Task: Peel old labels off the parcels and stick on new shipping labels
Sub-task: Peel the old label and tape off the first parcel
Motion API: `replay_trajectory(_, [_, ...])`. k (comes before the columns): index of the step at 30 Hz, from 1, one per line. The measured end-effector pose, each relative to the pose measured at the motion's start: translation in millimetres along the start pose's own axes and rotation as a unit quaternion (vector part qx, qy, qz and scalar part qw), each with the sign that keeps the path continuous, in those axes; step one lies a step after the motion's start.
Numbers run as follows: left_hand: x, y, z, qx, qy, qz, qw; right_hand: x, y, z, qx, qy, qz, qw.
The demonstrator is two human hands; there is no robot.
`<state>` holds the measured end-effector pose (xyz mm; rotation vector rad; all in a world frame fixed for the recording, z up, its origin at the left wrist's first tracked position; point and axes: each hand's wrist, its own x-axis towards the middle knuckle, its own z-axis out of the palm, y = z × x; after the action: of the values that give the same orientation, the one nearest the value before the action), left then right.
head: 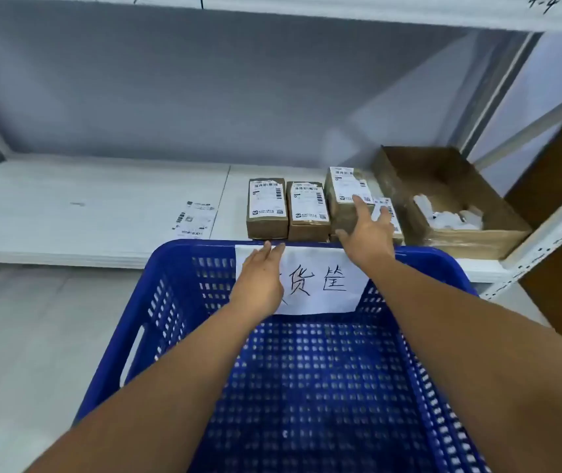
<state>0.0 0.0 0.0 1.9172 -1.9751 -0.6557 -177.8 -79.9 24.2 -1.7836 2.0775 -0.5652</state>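
Right fingers (358, 203) straight and splayed, clamped on nothing: index tip on the label (349, 184) of the third parcel (342, 216), the others over the fourth parcel (384, 202), thumb out by the third parcel's near edge. Right hand (370, 235) just past the far rim of the basket (177, 295). Left fingers (269, 250) straight and together, tips at that same rim, over the top of the paper sign (324, 278); left hand (260, 281) flat, gripping nothing. Count: 4 brown parcels in a left-to-right row near the front edge of the shelf (68, 199), right of centre, just beyond the basket. First parcel (267, 213) and second parcel (308, 216) flat, side by side, nearly touching. Third parcel higher and tilted; what's under it, cannot tell. Fourth parcel mostly hidden behind the right hand. Long axis of each front-to-back on the shelf, short end toward the basket. 1 label per parcel, face up, barcode end far, QR end near. Loose labels (194, 216) flat on the shelf left of the row, too blurred to count. 1 open carton (443, 172) just right of the fourth parcel, white paper scraps (450, 216) inside. 1 blue basket, 1 handwritten sign on its far wall.
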Motion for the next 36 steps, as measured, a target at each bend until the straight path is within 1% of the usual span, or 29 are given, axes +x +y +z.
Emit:
replay_trajectory(2, [7, -8, 1, -0.041, 0.012, -0.002, 0.999, 11, -5, 3, -0.005, 0.011, 0.011, 1.000])
replay_trajectory(6, [12, -17, 7, -0.073, 0.005, -0.001, 0.997, 34, -13, 11, 0.017, -0.008, 0.047, 0.999])
replay_trajectory(8, [11, -13, 7, -0.090, 0.004, -0.006, 0.996, 40, -16, 16, 0.024, -0.010, 0.051, 0.998])
replay_trajectory(10, [8, -11, 9, -0.119, -0.010, -0.026, 0.992, 43, -19, 22, 0.025, 0.003, 0.053, 0.998])
replay_trajectory(13, [7, -8, 13, -0.173, -0.017, -0.064, 0.983, 50, -19, 29, 0.013, 0.052, 0.057, 0.997])
replay_trajectory(16, [7, -10, 16, -0.229, -0.020, -0.091, 0.969, 59, -23, 32, 0.023, 0.048, 0.068, 0.996])
replay_trajectory(18, [8, -11, 16, -0.247, -0.024, -0.100, 0.964, 66, -26, 30, 0.034, 0.048, 0.081, 0.995])
replay_trajectory(22, [12, -11, 17, -0.293, -0.020, -0.114, 0.949, 70, -25, 24, 0.080, 0.071, 0.111, 0.988])
replay_trajectory(24, [14, -10, 18, -0.314, -0.016, -0.127, 0.941, 65, -24, 21, 0.127, 0.100, 0.129, 0.978])
replay_trajectory(26, [14, -5, 19, -0.307, -0.014, -0.124, 0.943, 54, -22, 17, 0.169, 0.140, 0.140, 0.965])
replay_trajectory(28, [12, 0, 17, -0.294, -0.013, -0.118, 0.948, 35, -19, 13, 0.182, 0.182, 0.121, 0.959])
replay_trajectory(32, [8, 16, 10, -0.278, -0.025, -0.111, 0.954, -12, -10, 12, 0.150, 0.236, 0.033, 0.959])
replay_trajectory(34, [2, 26, 4, -0.318, -0.014, -0.111, 0.942, -37, -8, 12, 0.141, 0.253, 0.004, 0.957])
replay_trajectory(36, [-8, 41, -8, -0.388, 0.007, -0.112, 0.915, -61, -8, 10, 0.150, 0.257, -0.033, 0.954])
